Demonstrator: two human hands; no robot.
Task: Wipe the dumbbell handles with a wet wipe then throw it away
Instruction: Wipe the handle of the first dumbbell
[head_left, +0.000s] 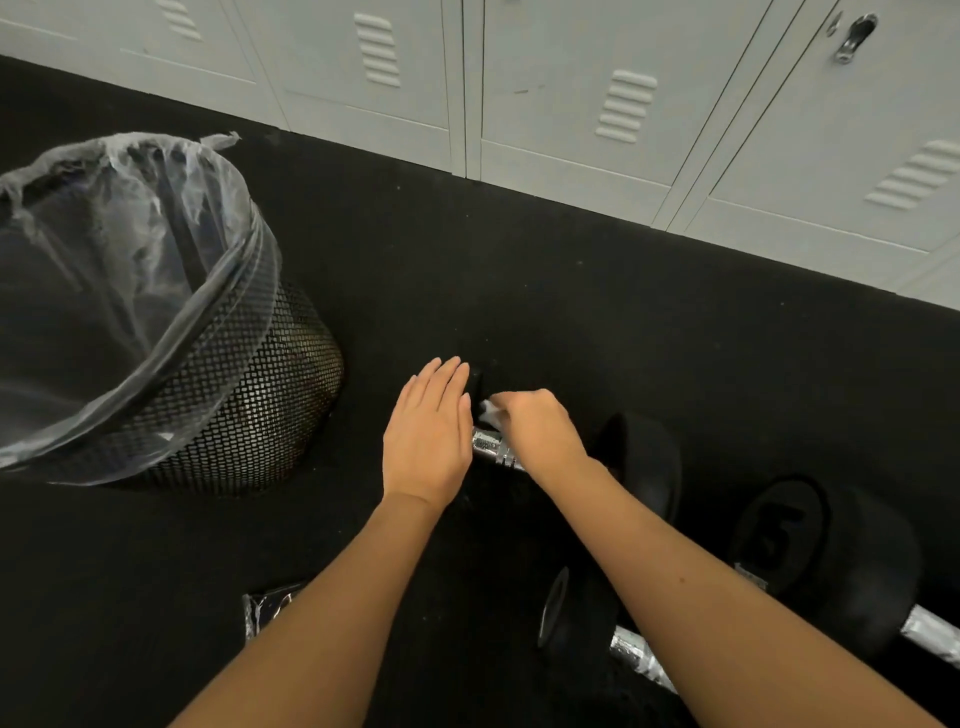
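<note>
Both hands low: left hand (427, 434) flat, right hand (540, 430) grip pinching wet wipe (489, 411) over dumbbell handle (493, 449).

A black, finely speckled rubber floor (519, 291) fills most of the view. Along its far edge runs a row of pale grey metal lockers (597, 104) with louvred vents; one door at the far right carries a metal latch (854, 37). The light is even and soft.
</note>
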